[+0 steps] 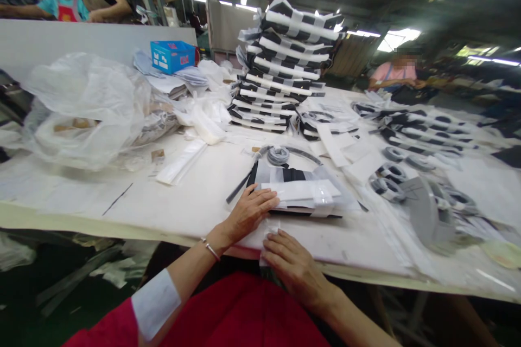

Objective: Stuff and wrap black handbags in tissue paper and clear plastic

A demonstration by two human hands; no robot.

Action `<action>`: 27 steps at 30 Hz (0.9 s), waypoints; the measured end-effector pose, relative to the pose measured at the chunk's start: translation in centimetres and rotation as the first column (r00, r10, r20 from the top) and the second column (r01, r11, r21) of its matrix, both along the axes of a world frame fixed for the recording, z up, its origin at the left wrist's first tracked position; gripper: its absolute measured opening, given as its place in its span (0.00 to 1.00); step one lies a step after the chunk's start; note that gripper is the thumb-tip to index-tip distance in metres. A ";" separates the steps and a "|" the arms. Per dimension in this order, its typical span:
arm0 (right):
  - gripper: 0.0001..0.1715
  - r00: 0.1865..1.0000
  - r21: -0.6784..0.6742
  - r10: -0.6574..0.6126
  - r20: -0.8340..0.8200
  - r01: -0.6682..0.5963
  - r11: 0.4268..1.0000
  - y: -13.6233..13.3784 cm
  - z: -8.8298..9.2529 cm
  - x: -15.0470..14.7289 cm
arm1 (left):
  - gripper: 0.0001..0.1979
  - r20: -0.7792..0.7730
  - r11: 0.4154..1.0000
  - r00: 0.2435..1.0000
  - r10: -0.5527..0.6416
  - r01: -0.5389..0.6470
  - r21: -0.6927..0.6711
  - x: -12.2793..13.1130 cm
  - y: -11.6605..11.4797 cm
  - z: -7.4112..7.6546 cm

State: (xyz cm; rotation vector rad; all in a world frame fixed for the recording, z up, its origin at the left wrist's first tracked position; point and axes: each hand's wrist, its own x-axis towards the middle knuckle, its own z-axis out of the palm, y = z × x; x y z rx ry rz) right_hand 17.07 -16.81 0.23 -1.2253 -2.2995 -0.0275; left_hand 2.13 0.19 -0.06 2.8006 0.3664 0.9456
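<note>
A flat black-and-white bundle (305,211) lies near the front edge of the table, with a folded white strip (301,191) and clear plastic on top. My left hand (254,209) lies flat on its left front corner, fingers stretched out and pressing on the white strip. At the table edge, just below, my right hand (291,257) has its fingers bent together over a piece of clear plastic film (272,224); the thumb is hidden. Behind the bundle sits a coiled grey strip (278,155), with a dark strap curving around it.
A tall stack of black-and-white bundles (280,73) stands behind. Crumpled plastic bags (89,108) and a blue box (173,57) are at left. More bundles (431,133), rolled strips (388,181) and a grey disc (425,211) lie at right. Other people work beyond the table.
</note>
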 end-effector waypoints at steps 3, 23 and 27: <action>0.16 0.990 0.052 0.002 -0.142 0.005 0.999 1.4 0.5 -0.2 | 0.18 -0.005 1.000 1.000 0.007 -0.007 0.018 0.0 -0.1 0.1; 0.10 0.920 -0.428 -0.367 -0.136 0.279 0.859 10.9 9.4 4.5 | 0.19 -0.024 0.911 1.000 0.007 -0.016 -0.412 -0.4 -1.1 3.6; 0.10 0.915 -0.545 -0.388 -0.113 0.269 0.794 12.8 9.4 5.0 | 0.07 0.041 0.872 0.975 0.217 -0.175 -0.458 1.4 -1.8 3.1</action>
